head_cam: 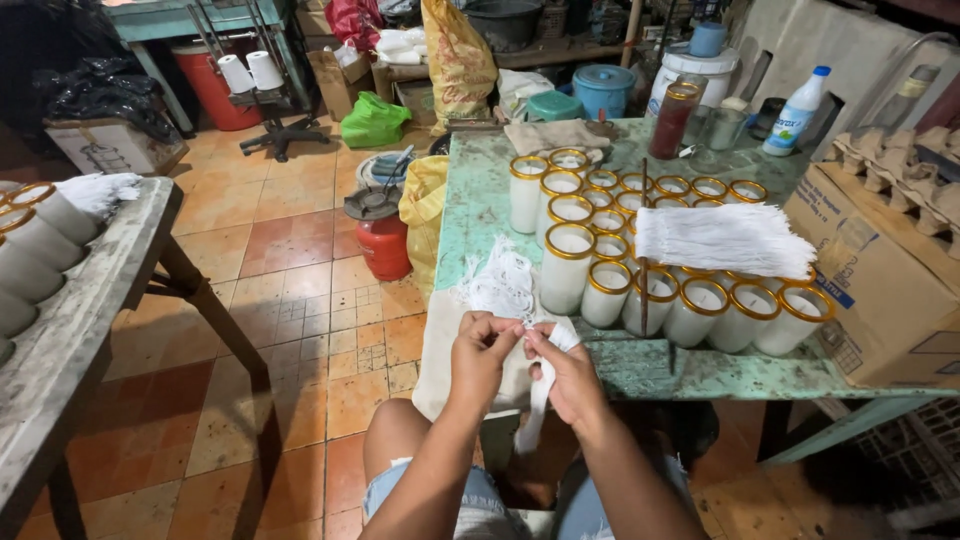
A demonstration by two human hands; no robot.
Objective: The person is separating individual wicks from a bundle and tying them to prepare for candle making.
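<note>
While both hands meet at the near edge of the table (480, 200), they pinch a bundle of white wick strings (545, 375) between them. The left hand (484, 352) closes its fingertips on the top of the bundle from about nine o'clock, and the right hand (568, 372) grips it from about three o'clock, fingers curled around the strands. Neither hand is slack; both are clenched on the same bundle, touching each other across it. The bundle's long axis runs roughly from twelve to six o'clock, its loose tail hanging down past the right wrist toward the person's lap.

At about twelve o'clock from the hands, just beyond them on the table, lies a loose heap of white wicks (503, 282), slightly nearer the left hand. At about one to two o'clock stands a cluster of gold-rimmed glass candle jars (640, 250) filled with white wax, and across their tops rests a flat sheaf of white wicks (722, 238), its long axis running from nine to three o'clock. That sheaf lies nearer the right hand.
</note>
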